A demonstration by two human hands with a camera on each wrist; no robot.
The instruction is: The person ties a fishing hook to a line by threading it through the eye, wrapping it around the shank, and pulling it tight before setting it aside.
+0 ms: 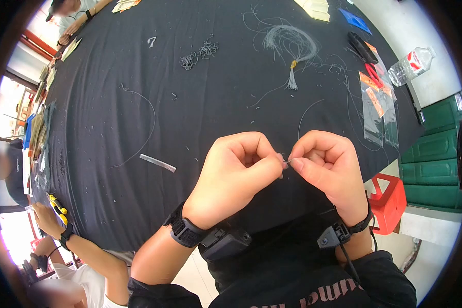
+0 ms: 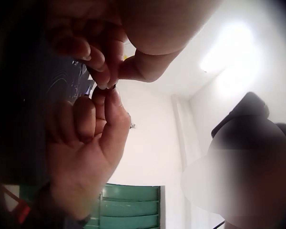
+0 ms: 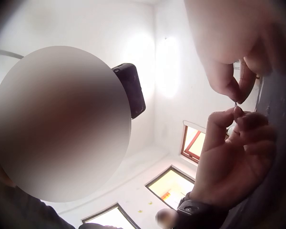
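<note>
In the head view my left hand [image 1: 236,172] and right hand [image 1: 331,164] meet fingertip to fingertip above the dark cloth. Thumb and index finger of the left pinch a tiny wire-like piece [image 1: 286,161]; I cannot tell its exact kind. The right thumb and index finger pinch the thin clear fishing line at the same spot, and a strand of line [image 1: 300,119] arcs up from behind that hand. In the right wrist view a thin shiny sliver [image 3: 235,104] shows between the two pairs of fingertips. The other fingers of both hands are curled in.
A bundle of fishing line [image 1: 292,43] tied in yellow lies ahead, left of it a heap of small dark hook-like pieces [image 1: 200,54]. A clear strip [image 1: 157,162], red-handled tool [image 1: 373,74], plastic packets [image 1: 377,113] and bottle [image 1: 411,65] lie around. Other people sit leftward.
</note>
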